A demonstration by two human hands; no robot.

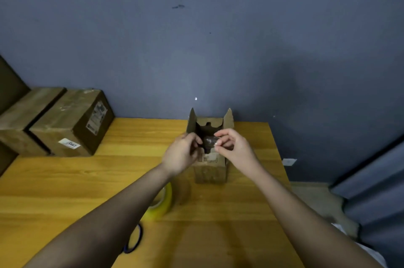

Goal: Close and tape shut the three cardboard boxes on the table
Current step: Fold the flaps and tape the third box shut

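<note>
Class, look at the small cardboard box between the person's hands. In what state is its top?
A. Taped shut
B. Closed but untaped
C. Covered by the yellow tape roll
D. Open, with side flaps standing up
D: the small brown cardboard box has two side flaps standing upright and a dark open inside, while the yellow tape roll lies on the wooden table.

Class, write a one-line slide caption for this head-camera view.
Both hands, left and right, stretch clear tape over the small open box; yellow tape roll waits nearby.
</note>
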